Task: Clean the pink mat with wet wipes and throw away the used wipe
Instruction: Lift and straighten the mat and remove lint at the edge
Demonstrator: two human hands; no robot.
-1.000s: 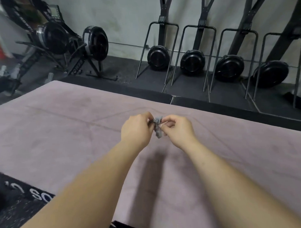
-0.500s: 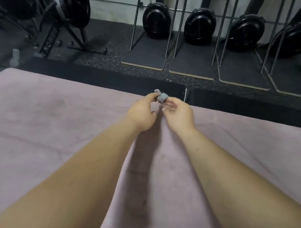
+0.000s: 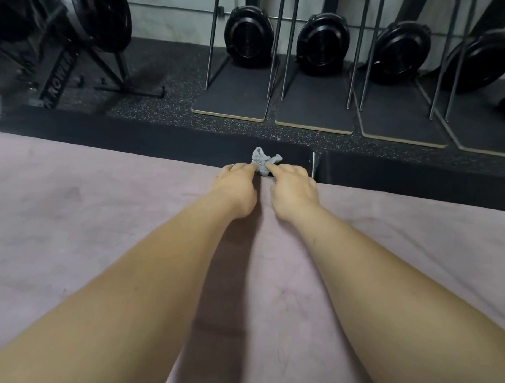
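A pink mat [image 3: 72,242] fills the near two thirds of the view, its surface marked with faint darker smudges and creases. Along its far edge runs a black strip [image 3: 132,144], and beyond that lies dark speckled rubber flooring [image 3: 162,110] reaching to a pale wall [image 3: 171,22]. Against that wall, four upright rowing machines [image 3: 249,33] stand side by side from the centre to the right, each with a round black flywheel housing and thin metal legs on a flat dark base. Another rowing machine [image 3: 79,27] sits at the far left. Two bare forearms stretch from the near edge toward the far edge of the mat, casting a dark shadow between them. The left hand [image 3: 237,188] and right hand [image 3: 293,190] meet at the mat's far edge, near the centre. Between their fingertips both hands pinch a small, crumpled grey wipe [image 3: 262,161], the other fingers curled under. The wipe is bunched into a wad, poking up just past the mat's edge, in front of the black strip.
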